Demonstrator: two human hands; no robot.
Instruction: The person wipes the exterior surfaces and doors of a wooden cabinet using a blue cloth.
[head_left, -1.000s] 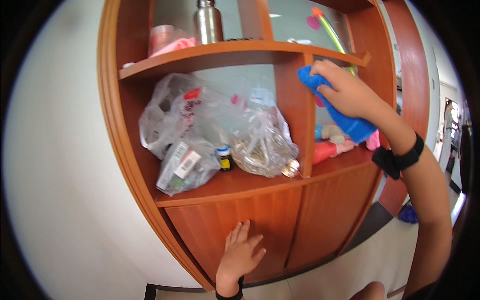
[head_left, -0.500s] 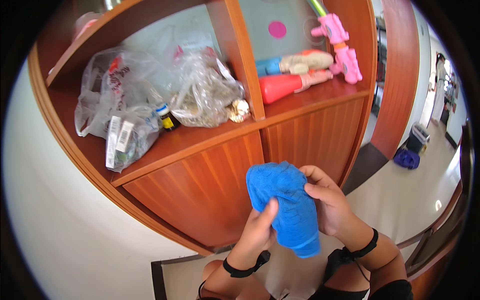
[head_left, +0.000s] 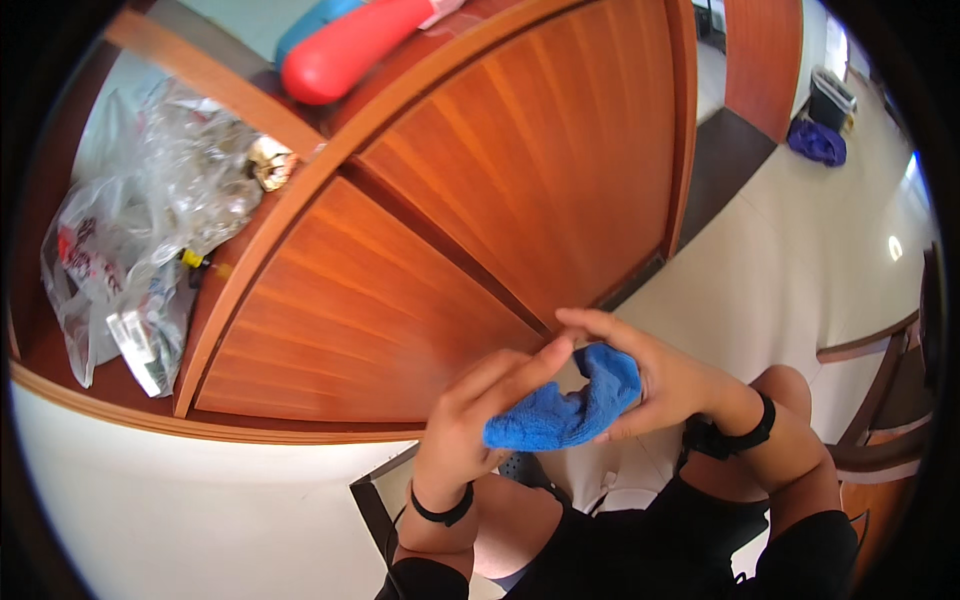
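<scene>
A blue cloth (head_left: pixel 548 420) is bunched and curved between my two hands, in front of the lower cabinet doors. My left hand (head_left: pixel 468 408) grips its left end, with the fingers reaching forward along its far side. My right hand (head_left: pixel 668 378) holds the right end between thumb and fingers. The fingertips of both hands come close together beyond the cloth. Black bands circle both wrists.
The wooden cabinet (head_left: pixel 450 215) fills the upper middle. On its shelf lie clear plastic bags (head_left: pixel 190 165), white boxes (head_left: pixel 135 345) in a bag, and a red toy (head_left: pixel 350 50). A dark bin (head_left: pixel 828 98) and a purple bag (head_left: pixel 817 142) stand at the far right. Dark wooden furniture (head_left: pixel 890 400) is at the right.
The view has turned down and to the right, so the shelf now sits at upper left. The cloth has gone from a hanging, longer shape to a bunched curve between both hands.
</scene>
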